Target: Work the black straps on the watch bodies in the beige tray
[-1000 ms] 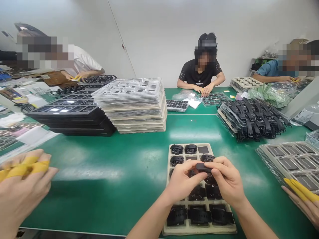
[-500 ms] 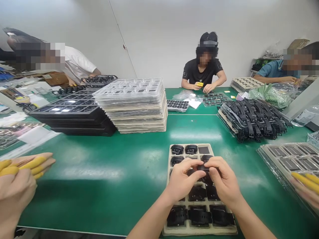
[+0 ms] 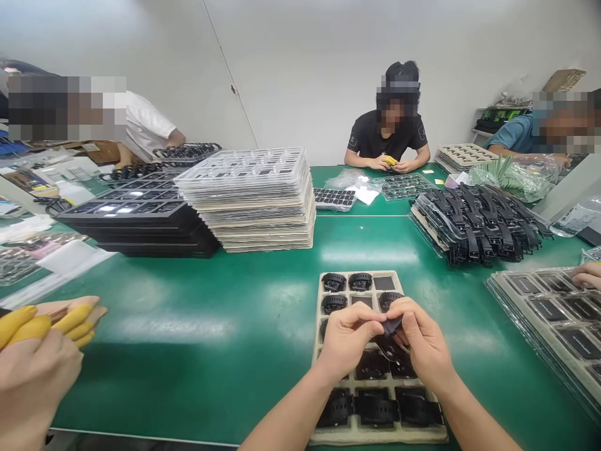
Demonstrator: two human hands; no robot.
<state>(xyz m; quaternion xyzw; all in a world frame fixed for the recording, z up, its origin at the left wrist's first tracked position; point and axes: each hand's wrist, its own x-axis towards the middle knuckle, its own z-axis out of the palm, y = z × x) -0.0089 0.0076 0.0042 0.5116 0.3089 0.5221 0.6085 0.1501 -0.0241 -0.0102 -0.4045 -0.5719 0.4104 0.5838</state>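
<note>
Pinched between both my hands is a black smartwatch (image 3: pixel 390 338) with a dark strap. My left hand (image 3: pixel 350 338) has thumb and forefinger closed on the strap from the left. From the other side my right hand (image 3: pixel 425 341) grips the same watch, its fingers partly hidden behind it. Both hands are above a cream moulded tray (image 3: pixel 323 376), whose pockets hold several black watches. One watch (image 3: pixel 375 407) lies in the front row with its strap on top. In the back right pocket, a dark flat insert (image 3: pixel 385 284) shows.
Left on the green table (image 3: pixel 211 363) stand a tall tray stack (image 3: pixel 253 207) and black trays (image 3: pixel 154 232). To the right are piled watch straps (image 3: pixel 479 219) and clear-lidded trays (image 3: pixel 549 307). Co-workers' hands in yellow finger cots (image 3: pixel 47 338) reach in at left; another hand (image 3: pixel 589 275) is at right.
My hands have turned the watch, and its strap now sticks up between my fingers. At right, a co-worker's hand has moved back across the trays.
</note>
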